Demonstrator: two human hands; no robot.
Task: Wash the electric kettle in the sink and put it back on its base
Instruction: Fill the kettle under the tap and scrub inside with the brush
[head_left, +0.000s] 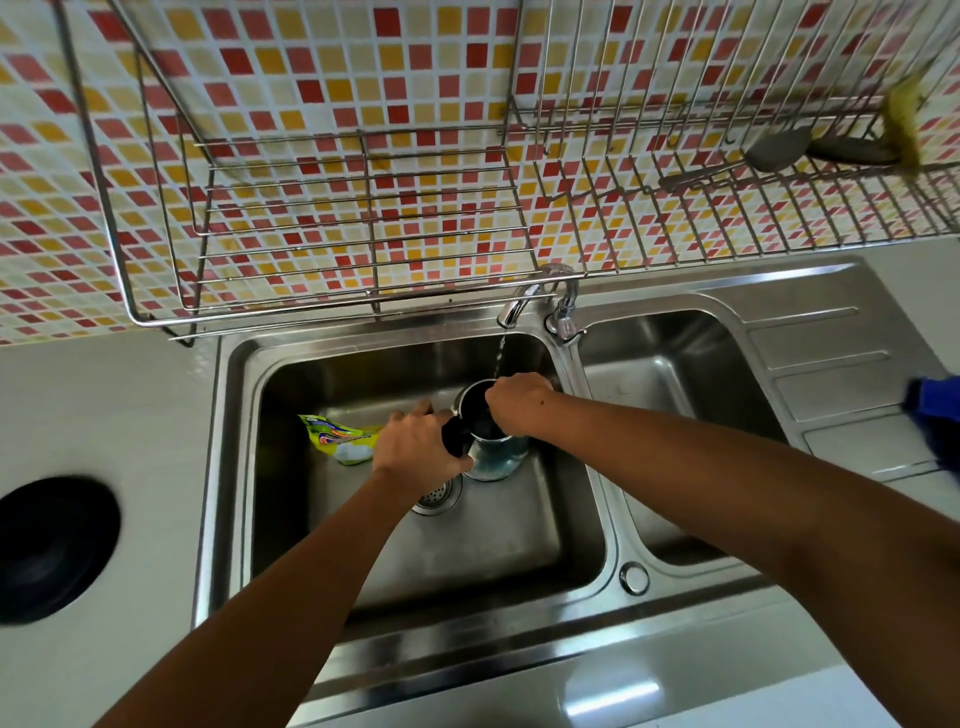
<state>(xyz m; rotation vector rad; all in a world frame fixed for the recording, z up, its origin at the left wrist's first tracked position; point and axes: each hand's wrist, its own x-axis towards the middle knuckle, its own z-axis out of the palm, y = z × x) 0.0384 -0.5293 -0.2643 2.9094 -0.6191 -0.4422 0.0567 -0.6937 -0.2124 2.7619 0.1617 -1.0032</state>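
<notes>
Two hands are working on the kettle, standing upright toward the back right corner of the left sink basin: the left hand is gripping its black handle, the right hand is curling over its rim, grip unclear.

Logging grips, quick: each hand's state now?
Left hand: grips the round steel electric kettle by its black handle.
Right hand: at the kettle's mouth, fingers hidden; cannot tell.

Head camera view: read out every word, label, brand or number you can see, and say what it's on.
No text here is legible.
Yellow-green pouch in the sink: coloured print, too blurred to read.
Kettle: no label or marking visible.
</notes>
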